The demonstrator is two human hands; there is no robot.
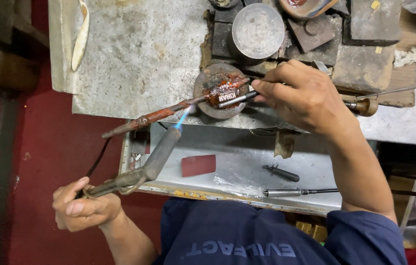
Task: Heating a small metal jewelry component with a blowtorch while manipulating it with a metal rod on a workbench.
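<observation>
My left hand [83, 208] grips the handle of a gas torch [144, 164] whose blue flame [184, 117] points up at a round block [218, 91] on the bench. On that block lies a small metal piece set in red-brown wax [225, 88], at the end of a wax-coated stick [154, 117]. My right hand [301, 95] pinches a thin dark tool [240, 97] whose tip rests on the metal piece.
A grey worn bench top [139, 54] holds a round metal tin [258, 30] and dark charred blocks [365, 19]. Below it a metal tray [237, 167] carries a red card [198, 165], a small dark tool [281, 172] and a rotary handpiece [286, 192]. Red floor lies at left.
</observation>
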